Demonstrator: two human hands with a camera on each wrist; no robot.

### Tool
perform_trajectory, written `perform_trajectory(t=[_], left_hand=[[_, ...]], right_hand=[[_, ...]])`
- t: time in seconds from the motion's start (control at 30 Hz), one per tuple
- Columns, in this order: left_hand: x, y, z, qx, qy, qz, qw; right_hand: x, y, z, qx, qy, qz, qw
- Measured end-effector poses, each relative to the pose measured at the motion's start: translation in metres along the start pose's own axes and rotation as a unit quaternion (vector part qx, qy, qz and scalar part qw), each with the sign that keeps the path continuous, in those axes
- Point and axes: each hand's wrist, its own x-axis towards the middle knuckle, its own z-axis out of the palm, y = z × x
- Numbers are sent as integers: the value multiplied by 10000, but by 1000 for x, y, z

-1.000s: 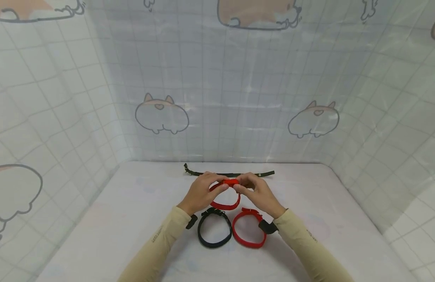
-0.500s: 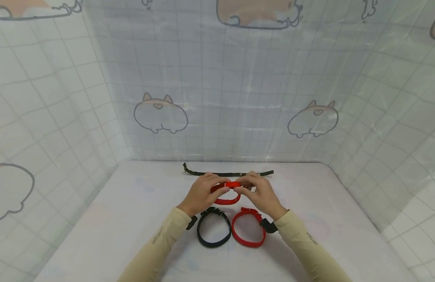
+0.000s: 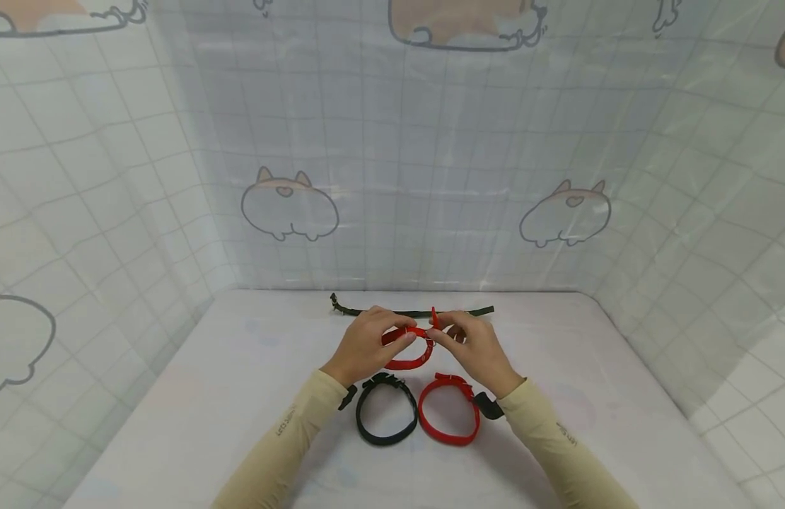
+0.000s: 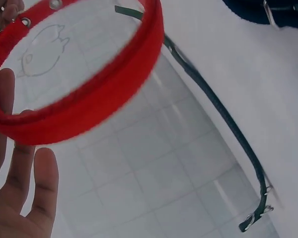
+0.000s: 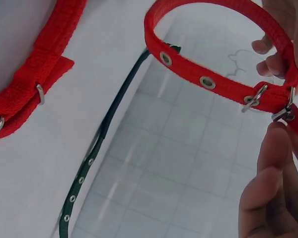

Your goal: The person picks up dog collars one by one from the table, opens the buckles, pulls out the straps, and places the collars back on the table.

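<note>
Both hands hold a red buckle collar [image 3: 402, 365], looped and raised above the white table. My left hand [image 3: 365, 348] pinches the band at its upper left, between thumb and fingers. Opposite it, my right hand [image 3: 481, 351] pinches the collar's strap end, which points up beside the buckle. In the right wrist view, metal eyelets line the red band [image 5: 226, 92], and the buckle prong sits at one eyelet. The left wrist view has the band's far side [image 4: 102, 109] in front of left-hand fingers [image 4: 44, 181].
Nearer the body, a black buckled collar [image 3: 382, 441] and a second red collar [image 3: 451, 440] lie looped side by side on the table [image 3: 240, 396]. Behind the hands, a dark green collar [image 3: 414, 314] lies stretched out straight. A grid-patterned curtain [image 3: 424, 170] encloses the back and sides.
The red strap end, lying flat across between the hands earlier, now stands upright in my right fingers. My right hand has shifted slightly right; the collars on the table have not moved.
</note>
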Motion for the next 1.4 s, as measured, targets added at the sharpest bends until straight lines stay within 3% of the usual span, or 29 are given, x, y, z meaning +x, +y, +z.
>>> perform_trajectory(t=[0.27, 0.57, 0.83, 1.4], left_hand=[[1, 2, 0, 383, 205, 214, 9988], [-1, 4, -1, 436, 40, 65, 9990], [-2, 1, 3, 679, 177, 332, 9970], [2, 12, 13, 796, -112, -187, 9966]], right_hand=[[-1, -2, 3, -175, 50, 239, 9995], [-2, -1, 4, -141, 109, 330, 9993], [-3, -1, 5, -96, 269, 632, 9976], [-5, -4, 13, 84, 393, 634, 9972]])
